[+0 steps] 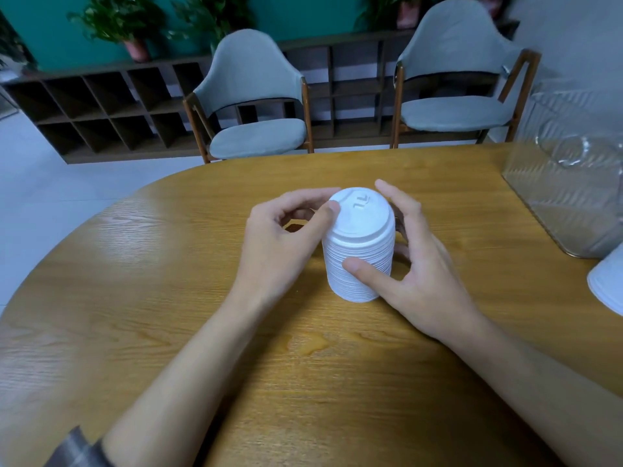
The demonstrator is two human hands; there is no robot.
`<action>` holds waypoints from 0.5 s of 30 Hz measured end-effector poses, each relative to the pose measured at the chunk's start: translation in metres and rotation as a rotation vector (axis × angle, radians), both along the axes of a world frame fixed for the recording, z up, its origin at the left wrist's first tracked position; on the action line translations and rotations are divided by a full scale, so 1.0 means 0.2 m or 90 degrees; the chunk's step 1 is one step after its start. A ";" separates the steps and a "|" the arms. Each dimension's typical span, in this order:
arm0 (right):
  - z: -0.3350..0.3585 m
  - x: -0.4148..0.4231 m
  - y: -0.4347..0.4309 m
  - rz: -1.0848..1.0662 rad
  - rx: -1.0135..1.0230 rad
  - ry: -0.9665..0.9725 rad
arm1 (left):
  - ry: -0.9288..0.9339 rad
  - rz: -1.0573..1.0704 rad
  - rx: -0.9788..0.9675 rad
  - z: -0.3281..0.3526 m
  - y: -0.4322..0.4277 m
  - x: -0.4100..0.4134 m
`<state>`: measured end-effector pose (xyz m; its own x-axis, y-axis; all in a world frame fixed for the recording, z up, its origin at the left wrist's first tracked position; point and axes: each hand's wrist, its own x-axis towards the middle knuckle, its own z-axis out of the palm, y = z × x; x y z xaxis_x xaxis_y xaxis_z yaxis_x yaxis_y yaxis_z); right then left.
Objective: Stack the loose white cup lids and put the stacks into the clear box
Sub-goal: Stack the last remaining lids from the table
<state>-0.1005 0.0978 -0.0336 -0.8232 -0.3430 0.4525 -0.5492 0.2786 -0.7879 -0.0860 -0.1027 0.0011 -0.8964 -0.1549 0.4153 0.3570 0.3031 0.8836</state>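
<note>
A tall stack of white cup lids (360,237) stands upright on the wooden table (168,298), about mid-table. My left hand (286,244) is at its left side, thumb and fingertips touching the top lid's rim. My right hand (414,261) wraps the stack from the right, thumb pressed on its front wall and fingers behind it. The clear box (569,183) stands at the table's far right, apart from the stack. A second stack of white lids (606,281) lies at the right edge, partly cut off by the frame.
Two grey padded chairs (256,102) (458,79) stand beyond the table's far edge. Behind them runs a low dark shelf unit (101,109) with potted plants on top. Bare wood spreads left of and in front of the stack.
</note>
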 end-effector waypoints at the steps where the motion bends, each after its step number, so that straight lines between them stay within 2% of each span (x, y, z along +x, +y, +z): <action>1: 0.00 0.00 0.00 -0.004 0.009 0.004 | -0.003 0.009 -0.011 0.00 0.00 0.00; 6: 0.00 0.00 0.00 -0.011 0.016 0.007 | -0.064 -0.042 -0.023 0.00 0.01 0.00; 9: 0.00 0.00 0.01 -0.014 0.020 0.006 | -0.068 -0.090 -0.073 0.01 0.02 0.03; 15: 0.00 0.00 0.01 -0.011 0.014 -0.001 | -0.059 -0.106 -0.068 0.00 0.03 0.04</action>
